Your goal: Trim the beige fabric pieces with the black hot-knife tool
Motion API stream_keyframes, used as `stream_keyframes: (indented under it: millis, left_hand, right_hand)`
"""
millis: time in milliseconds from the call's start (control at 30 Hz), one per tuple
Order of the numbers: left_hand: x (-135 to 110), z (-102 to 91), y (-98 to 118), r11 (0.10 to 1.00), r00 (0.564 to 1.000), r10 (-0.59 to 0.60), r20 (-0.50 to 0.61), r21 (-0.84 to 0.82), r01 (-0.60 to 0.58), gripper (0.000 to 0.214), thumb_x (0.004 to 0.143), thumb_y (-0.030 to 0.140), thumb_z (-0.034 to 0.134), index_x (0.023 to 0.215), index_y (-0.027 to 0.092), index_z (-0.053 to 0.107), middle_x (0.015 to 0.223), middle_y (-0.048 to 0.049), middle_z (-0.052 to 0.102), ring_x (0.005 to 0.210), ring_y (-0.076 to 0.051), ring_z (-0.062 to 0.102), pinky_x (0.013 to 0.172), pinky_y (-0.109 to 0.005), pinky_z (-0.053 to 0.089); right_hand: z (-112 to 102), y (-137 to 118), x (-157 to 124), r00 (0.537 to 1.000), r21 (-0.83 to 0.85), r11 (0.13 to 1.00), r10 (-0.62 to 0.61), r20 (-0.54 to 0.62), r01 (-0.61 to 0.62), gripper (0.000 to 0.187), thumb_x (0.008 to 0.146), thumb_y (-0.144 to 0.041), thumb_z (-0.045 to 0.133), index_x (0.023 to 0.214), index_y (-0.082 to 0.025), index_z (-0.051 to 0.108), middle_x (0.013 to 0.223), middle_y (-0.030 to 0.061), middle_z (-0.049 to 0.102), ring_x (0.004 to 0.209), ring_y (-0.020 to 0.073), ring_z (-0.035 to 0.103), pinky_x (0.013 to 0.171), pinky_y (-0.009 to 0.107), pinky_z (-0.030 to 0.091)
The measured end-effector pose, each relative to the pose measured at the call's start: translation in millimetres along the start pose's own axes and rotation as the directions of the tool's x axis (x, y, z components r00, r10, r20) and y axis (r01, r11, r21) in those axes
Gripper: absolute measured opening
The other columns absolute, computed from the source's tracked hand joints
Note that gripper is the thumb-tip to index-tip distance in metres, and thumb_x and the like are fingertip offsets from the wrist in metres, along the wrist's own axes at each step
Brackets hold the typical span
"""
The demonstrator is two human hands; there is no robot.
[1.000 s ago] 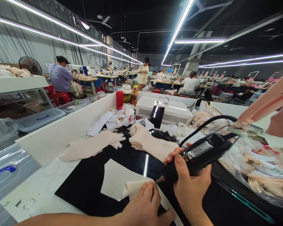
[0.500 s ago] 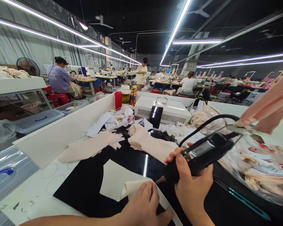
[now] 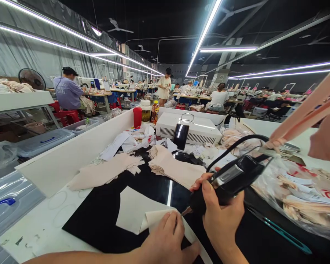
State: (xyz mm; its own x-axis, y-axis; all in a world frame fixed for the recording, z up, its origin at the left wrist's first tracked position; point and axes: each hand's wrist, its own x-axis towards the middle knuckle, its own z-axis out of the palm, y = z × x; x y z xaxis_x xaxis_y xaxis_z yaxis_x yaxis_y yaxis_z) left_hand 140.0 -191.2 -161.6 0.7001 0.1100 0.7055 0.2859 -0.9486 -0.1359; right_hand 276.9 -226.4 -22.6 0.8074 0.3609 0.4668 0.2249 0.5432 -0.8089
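A cream fabric piece (image 3: 132, 211) lies on the black work surface (image 3: 99, 216), one edge folded over. My left hand (image 3: 167, 234) presses that fold down, with fingers bent together on the cloth and the thumb along a narrow strip of it. Wrapped in my right hand (image 3: 220, 212) is a black corded handheld tool (image 3: 236, 179), tilted so that its tip points down beside the folded edge. Pink cloth strips (image 3: 297, 110) are tied to its upper end. Whether the tip touches the fabric I cannot tell.
Stacks of cut fabric (image 3: 173, 165) lie behind my hands. A white vented box (image 3: 188, 128), a phone (image 3: 180, 136) and a red container (image 3: 137, 117) stand farther back. Teal tweezers (image 3: 287, 234) and a plastic bag of pieces (image 3: 308, 194) are at right. Co-workers sit at sewing tables beyond.
My right hand and the tool have shifted slightly left. The pink strips above have swung, one end now hanging apart. My left hand stays on the fold.
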Motion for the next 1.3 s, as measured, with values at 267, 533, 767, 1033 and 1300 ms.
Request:
stream_keyframes:
  millis: [267, 533, 767, 1033, 1300]
  left_hand:
    - [55, -77.6, -45, 0.948, 0.914, 0.248, 0.322, -0.274, -0.16, 0.05, 0.112, 0.053, 0.063, 0.139, 0.011, 0.062, 0.126, -0.0171, 0.075, 0.125, -0.027, 0.071, 0.112, -0.037, 0.058]
    - [59, -104.0, -88, 0.9, 0.796, 0.279, 0.537, -0.435, -0.022, 0.026, 0.098, -0.004, 0.062, 0.113, 0.017, 0.069, 0.122, -0.0044, 0.076, 0.113, -0.017, 0.073, 0.099, -0.024, 0.058]
    - [60, -102.9, -60, 0.969, 0.736, 0.215, 0.642, -0.231, -0.082, 0.007, 0.105, 0.021, 0.072, 0.103, 0.017, 0.067, 0.104, -0.0064, 0.07, 0.087, -0.02, 0.067, 0.076, -0.031, 0.057]
    - [69, -112.4, -51, 0.979, 0.683, 0.174, 0.709, -0.202, -0.041, 0.015, 0.11, 0.031, 0.067, 0.105, 0.017, 0.069, 0.105, -0.0064, 0.069, 0.082, -0.021, 0.067, 0.069, -0.033, 0.055]
    - [53, -98.7, -44, 0.978, 0.767, 0.209, 0.606, -0.139, -0.157, 0.015, 0.103, 0.018, 0.07, 0.089, 0.017, 0.065, 0.085, -0.0048, 0.062, 0.074, -0.021, 0.059, 0.059, -0.031, 0.047]
  right_hand:
    - [0, -2, 7, 1.0, -0.017, 1.0, 0.0, 0.027, 0.001, 0.046, 0.085, -0.039, 0.093, 0.118, -0.025, 0.063, 0.087, -0.0044, 0.073, 0.062, 0.0154, 0.068, 0.065, 0.033, 0.061]
    - [-10, -28, 9, 0.996, 0.011, 0.998, 0.065, -0.063, -0.065, 0.053, 0.077, -0.043, 0.098, 0.114, -0.026, 0.063, 0.082, -0.0043, 0.071, 0.063, 0.0173, 0.067, 0.063, 0.035, 0.061]
    - [-27, -55, -20, 0.986, 0.013, 0.987, 0.162, -0.022, -0.162, 0.048, 0.074, -0.037, 0.096, 0.11, -0.027, 0.065, 0.078, -0.0019, 0.068, 0.065, 0.021, 0.066, 0.06, 0.039, 0.065]
    - [-37, -53, -36, 0.994, 0.007, 0.995, 0.096, -0.05, -0.096, 0.044, 0.078, -0.034, 0.093, 0.114, -0.027, 0.068, 0.079, -0.0008, 0.066, 0.066, 0.0223, 0.065, 0.057, 0.041, 0.063]
    - [-36, -50, -38, 0.997, 0.008, 0.997, 0.077, -0.023, -0.077, 0.042, 0.079, -0.031, 0.091, 0.113, -0.028, 0.068, 0.077, -0.0015, 0.067, 0.064, 0.0221, 0.067, 0.057, 0.04, 0.064]
